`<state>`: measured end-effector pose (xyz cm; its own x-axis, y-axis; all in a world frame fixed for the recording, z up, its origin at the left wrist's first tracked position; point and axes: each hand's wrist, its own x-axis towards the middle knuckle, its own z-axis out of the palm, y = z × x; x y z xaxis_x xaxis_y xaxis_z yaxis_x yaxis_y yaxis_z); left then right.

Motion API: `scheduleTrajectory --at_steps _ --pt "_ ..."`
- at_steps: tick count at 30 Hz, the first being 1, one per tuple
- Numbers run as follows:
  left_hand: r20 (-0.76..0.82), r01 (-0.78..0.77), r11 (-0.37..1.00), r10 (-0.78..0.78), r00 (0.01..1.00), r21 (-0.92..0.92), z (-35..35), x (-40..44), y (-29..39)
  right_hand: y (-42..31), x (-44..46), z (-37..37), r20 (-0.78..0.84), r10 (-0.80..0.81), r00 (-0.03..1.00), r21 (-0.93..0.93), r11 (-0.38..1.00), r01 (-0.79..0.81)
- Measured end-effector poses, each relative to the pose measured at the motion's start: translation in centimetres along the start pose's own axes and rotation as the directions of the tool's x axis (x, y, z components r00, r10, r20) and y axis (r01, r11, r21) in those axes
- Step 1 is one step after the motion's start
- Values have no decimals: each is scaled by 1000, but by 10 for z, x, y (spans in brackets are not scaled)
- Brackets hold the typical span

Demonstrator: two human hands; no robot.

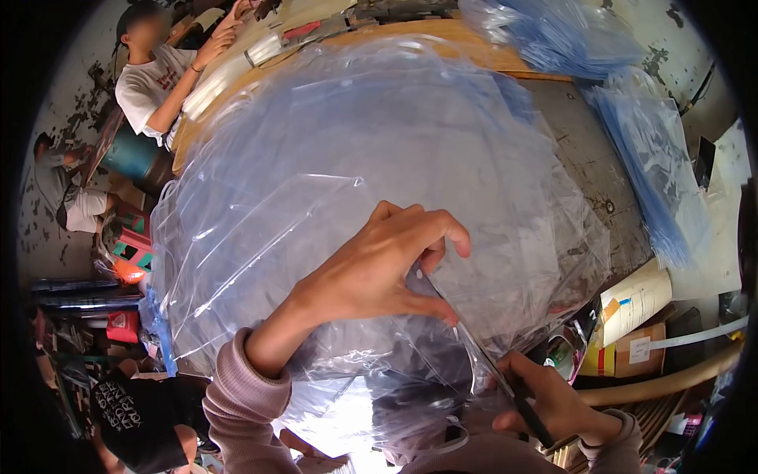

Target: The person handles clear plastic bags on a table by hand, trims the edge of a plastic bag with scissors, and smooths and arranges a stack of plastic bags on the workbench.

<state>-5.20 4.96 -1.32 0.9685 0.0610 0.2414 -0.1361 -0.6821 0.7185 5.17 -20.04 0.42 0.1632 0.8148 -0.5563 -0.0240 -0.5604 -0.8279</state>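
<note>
My left hand (371, 265) hovers over a broad heap of clear plastic sheets (379, 142), with thumb and index finger curved and apart. Nothing shows firmly gripped between them. In my right hand (545, 395) is a knife-like tool (493, 367) with a long, thin metal blade and a black handle. Its blade slants up and left, and the tip reaches the gap between my left thumb and fingers. Crumpled clear plastic (478, 379) lies beside the blade near my right fingers. The left palm is hidden from view.
More bluish plastic sheets (553, 39) are stacked at the back right, and another stack (647, 174) hangs along the right side. A cardboard box (636, 351) stands at lower right. A person in a white shirt (162, 87) works at the table's far left; others sit at left.
</note>
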Motion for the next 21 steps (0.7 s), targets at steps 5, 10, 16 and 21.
scheduleTrajectory --at_steps 5,10,16,21 --pt "-22 24 1000 -25 999 -19 1 -1 -2 4 1 5 17 -37 999 58 998 36" --pt "-30 23 999 -24 999 -39 1 -2 -2 8 2 2 9 -47 999 51 998 47" --pt "-32 6 999 -8 999 -35 2 -2 -3 4 3 1 2 -11 1000 -30 999 11" --pt "-23 -2 1000 2 1000 -22 1 -1 -3 18 7 -6 34 -19 999 -41 999 20"
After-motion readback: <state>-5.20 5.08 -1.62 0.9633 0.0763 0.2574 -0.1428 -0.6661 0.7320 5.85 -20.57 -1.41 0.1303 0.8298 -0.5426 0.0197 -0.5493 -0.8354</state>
